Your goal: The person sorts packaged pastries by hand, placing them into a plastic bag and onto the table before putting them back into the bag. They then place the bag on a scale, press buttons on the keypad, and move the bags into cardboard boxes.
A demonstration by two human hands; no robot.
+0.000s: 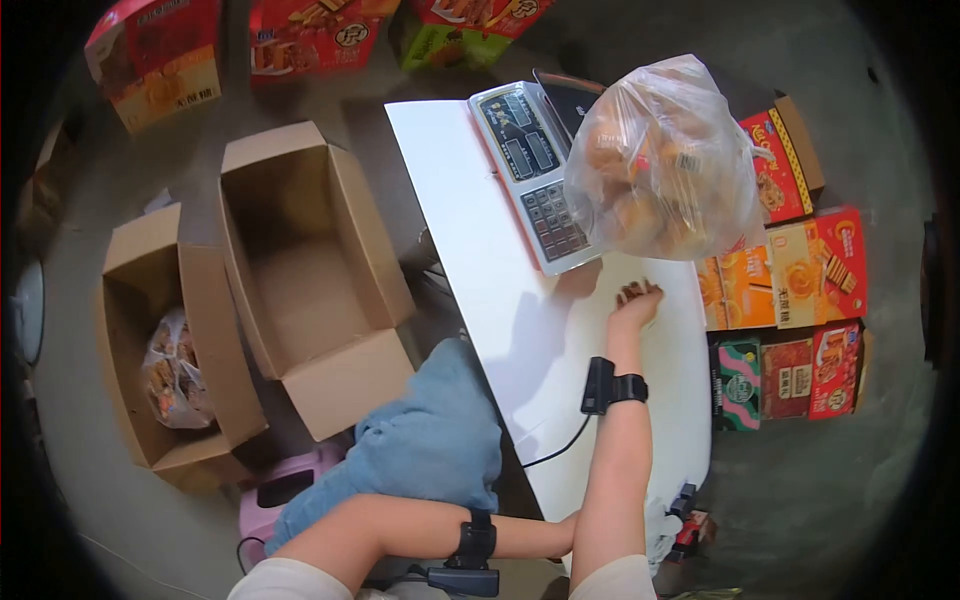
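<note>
My right hand is over the white table, just below a full clear plastic bag. Its fingers are half curled and a little apart, with nothing visible in them. Round orange-brown pieces fill the bag, which covers part of a digital scale. Whether the bag rests fully on the scale's pan is hidden. My left hand is low at the table's near end, mostly behind my right forearm, so its fingers do not show. Crumpled clear plastic lies just past that forearm. Both wrists wear black strapped devices.
Left of the white table stand an open cardboard box and another box holding a bagged load. Colourful snack cartons line the table's right side; red cartons stand behind. A pink stool is at lower left.
</note>
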